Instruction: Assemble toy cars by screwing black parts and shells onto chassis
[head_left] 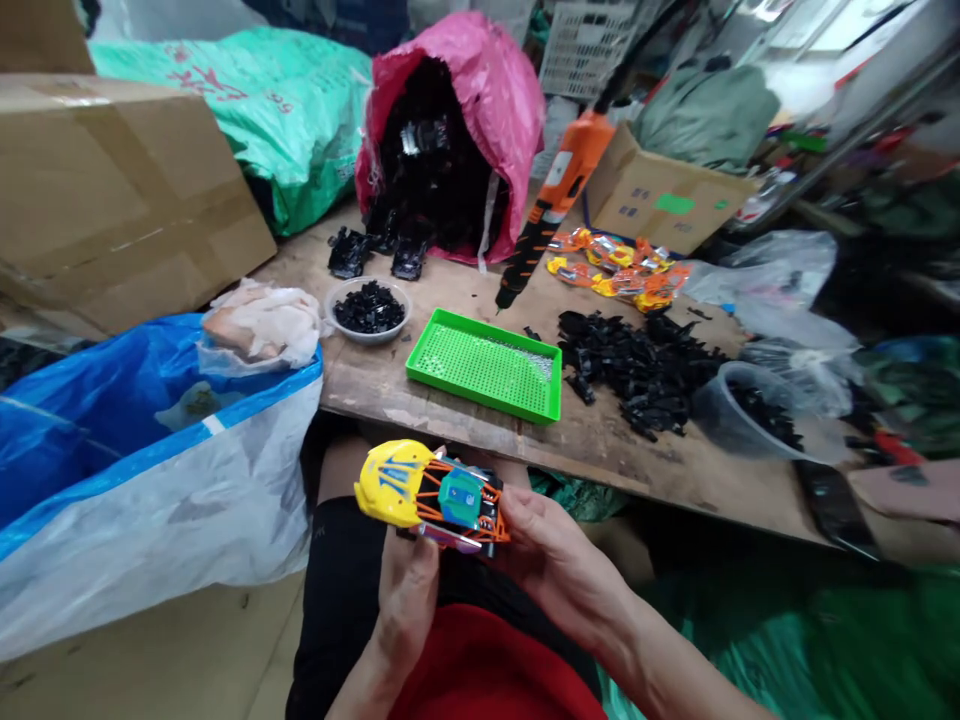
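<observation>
Above my lap I hold a toy car body (394,484) with a yellow front, an orange tube frame and a teal block on top. My left hand (409,590) grips it from below, thumb against its near side. At the orange rear end, my right hand (551,545) is closed on it with thumb and fingers. The car's underside is hidden. Beyond it on the table lies a green perforated tray (480,365) with small screws at its right side. Over that tray hangs an orange and black electric screwdriver (555,190), tip downward.
A pink sack (517,110) spills black parts at the back. Left are a bowl of small black pieces (369,308), a blue-lined bag (150,400) and a cardboard box (112,200). Right are a black parts heap (637,365), orange-yellow car bodies (619,265) and a clear tub (757,405).
</observation>
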